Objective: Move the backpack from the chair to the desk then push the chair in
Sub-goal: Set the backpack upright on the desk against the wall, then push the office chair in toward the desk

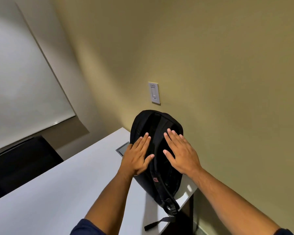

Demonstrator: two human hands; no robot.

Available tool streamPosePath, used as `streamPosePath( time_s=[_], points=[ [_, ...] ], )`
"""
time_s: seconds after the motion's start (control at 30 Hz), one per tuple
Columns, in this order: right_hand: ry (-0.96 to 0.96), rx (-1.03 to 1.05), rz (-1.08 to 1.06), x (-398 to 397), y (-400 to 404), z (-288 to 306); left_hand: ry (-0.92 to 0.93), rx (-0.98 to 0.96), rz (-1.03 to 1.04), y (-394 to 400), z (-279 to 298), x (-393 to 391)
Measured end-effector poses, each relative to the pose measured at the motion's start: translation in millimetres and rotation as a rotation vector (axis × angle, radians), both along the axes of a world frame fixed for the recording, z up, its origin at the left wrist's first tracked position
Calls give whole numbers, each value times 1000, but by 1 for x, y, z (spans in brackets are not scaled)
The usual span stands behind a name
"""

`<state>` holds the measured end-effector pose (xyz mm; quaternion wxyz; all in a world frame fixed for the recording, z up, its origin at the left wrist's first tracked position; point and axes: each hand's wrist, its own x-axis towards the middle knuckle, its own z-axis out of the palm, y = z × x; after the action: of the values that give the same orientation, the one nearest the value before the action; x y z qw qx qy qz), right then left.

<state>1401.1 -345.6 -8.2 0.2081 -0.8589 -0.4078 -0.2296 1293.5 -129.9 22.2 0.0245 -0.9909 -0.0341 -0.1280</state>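
Note:
A black backpack lies on the white desk, straps up, at the desk's right end close to the wall. My left hand rests flat on its left side with the fingers spread. On its right side my right hand also lies flat, fingers apart, gripping nothing. A strap with a buckle hangs over the desk's near right edge. The chair that the bag came from is out of view.
A dark chair stands at the far side of the desk on the left. A grey cable hatch is set into the desk by my left hand. A whiteboard and a wall switch hang on the walls.

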Motion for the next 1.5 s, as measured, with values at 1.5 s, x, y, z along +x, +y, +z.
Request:
streamPosePath(
  time_s=[1.5],
  points=[
    [80,-316,283,-410,-58,-83,154,8,631,-88,-76,-565]
  ],
)
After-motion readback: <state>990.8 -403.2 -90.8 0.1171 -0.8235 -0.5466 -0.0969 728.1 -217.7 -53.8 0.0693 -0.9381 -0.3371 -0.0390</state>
